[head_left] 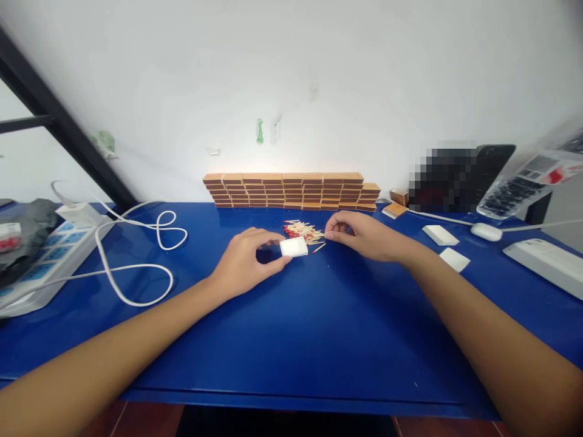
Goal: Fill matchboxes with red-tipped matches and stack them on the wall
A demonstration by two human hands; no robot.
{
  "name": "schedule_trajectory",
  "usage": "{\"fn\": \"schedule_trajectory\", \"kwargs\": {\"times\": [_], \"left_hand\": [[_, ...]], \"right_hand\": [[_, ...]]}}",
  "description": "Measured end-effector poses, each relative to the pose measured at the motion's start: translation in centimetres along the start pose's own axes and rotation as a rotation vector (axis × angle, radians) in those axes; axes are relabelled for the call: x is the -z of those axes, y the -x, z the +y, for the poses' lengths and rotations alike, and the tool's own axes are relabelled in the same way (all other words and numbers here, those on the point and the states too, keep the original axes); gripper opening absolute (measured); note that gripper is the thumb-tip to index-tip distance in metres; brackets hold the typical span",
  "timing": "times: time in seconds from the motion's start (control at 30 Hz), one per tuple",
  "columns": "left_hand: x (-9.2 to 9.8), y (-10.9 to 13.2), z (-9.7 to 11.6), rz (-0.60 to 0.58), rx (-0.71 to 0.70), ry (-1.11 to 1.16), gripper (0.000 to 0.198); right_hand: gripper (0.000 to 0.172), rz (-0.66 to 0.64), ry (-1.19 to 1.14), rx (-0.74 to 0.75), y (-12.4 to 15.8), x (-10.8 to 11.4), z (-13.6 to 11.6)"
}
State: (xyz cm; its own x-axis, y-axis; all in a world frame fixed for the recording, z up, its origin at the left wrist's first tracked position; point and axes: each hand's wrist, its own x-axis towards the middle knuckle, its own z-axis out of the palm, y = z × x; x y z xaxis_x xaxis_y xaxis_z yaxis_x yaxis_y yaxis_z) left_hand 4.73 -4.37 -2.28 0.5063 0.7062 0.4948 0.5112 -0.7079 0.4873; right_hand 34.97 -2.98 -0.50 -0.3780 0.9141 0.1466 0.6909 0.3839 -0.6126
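My left hand point(250, 260) is closed on a small white matchbox tray point(294, 246), gripping its left end between thumb and fingers just above the blue table. Right behind the tray lies a loose pile of red-tipped matchsticks point(304, 229). My right hand point(348, 232) is at the pile's right side, thumb and fingertips pinched together at the end of a matchstick; how many it grips cannot be made out. One stray matchstick point(319, 248) lies in front of the pile, between the two hands.
Stacked matchboxes point(282, 191) form a low row along the wall. More white trays point(440, 235) and an orange matchbox point(394, 210) lie to the right, near a white cable switch point(486, 232), power strip point(546, 264) and plastic bottle point(531, 182). Cable loops point(136, 300) and another power strip point(50, 261) occupy the left.
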Motion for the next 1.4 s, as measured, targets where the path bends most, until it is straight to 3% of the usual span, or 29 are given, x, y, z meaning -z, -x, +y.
{"fn": "schedule_trajectory", "kwargs": {"times": [0.2,0.67,1.1,1.23,1.4], "left_hand": [[0.0,0.0,0.1,-0.003,0.018,-0.008,0.025],[-0.1,0.2,0.5,-0.007,-0.110,-0.044,0.025],[-0.1,0.3,0.7,-0.035,-0.176,-0.039,0.027],[0.0,0.2,0.8,-0.031,-0.240,-0.027,0.024],[0.0,0.2,0.7,-0.043,-0.230,-0.026,0.026]], "right_hand": [[0.031,0.073,-0.031,0.038,0.3,-1.0,-1.9],[0.013,0.044,0.030,0.146,1.2,-3.7,-4.2],[0.010,0.016,0.003,0.186,1.7,-3.8,-5.4],[0.013,-0.055,-0.019,0.249,1.8,-3.6,-5.6],[0.013,-0.091,-0.039,0.203,1.8,-3.5,-5.9]]}}
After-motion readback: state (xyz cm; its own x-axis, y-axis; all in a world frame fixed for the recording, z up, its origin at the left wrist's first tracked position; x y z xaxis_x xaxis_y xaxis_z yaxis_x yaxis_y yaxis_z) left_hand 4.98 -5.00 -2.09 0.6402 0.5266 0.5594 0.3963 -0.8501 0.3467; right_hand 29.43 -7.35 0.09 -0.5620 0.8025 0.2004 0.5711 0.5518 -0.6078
